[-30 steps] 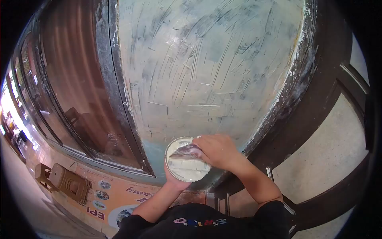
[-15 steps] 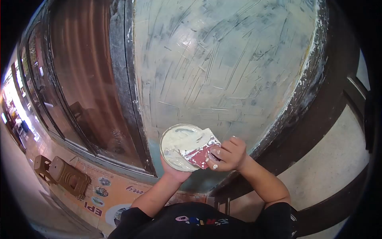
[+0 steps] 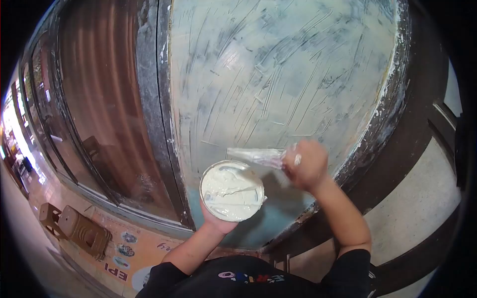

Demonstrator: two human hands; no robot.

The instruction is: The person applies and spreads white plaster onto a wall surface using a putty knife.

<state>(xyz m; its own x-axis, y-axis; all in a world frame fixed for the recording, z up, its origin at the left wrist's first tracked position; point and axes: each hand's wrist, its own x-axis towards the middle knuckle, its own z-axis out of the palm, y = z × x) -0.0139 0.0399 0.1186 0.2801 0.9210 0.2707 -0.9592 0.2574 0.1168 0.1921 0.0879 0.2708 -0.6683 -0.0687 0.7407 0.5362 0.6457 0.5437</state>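
My left hand [image 3: 218, 223] supports a round tub [image 3: 201, 196] from below, its fingers mostly hidden behind it. White putty [image 3: 229, 186] fills the tub, its surface smeared and ridged. Slightly blurred, my right hand [image 3: 306, 165] is closed around a putty knife [image 3: 256, 155], seen nearly edge-on and coated in white. The blade points left, just above the tub's far rim and in front of the wall. White smears show on the fingers of my right hand. Facing me is a pale wall panel [image 3: 278, 84] with streaky white putty and darker patches.
Dark window frames and glass with a brown curtain [image 3: 99, 74] stand at the left. Brown plastic stools [image 3: 85, 231] and a printed orange banner [image 3: 134, 243] are at lower left. A dark frame [image 3: 377, 124] edges the panel's right side.
My right hand has lifted the putty knife out of the tub, up and to the right, and turned the blade edge-on. The tub has shifted slightly lower.
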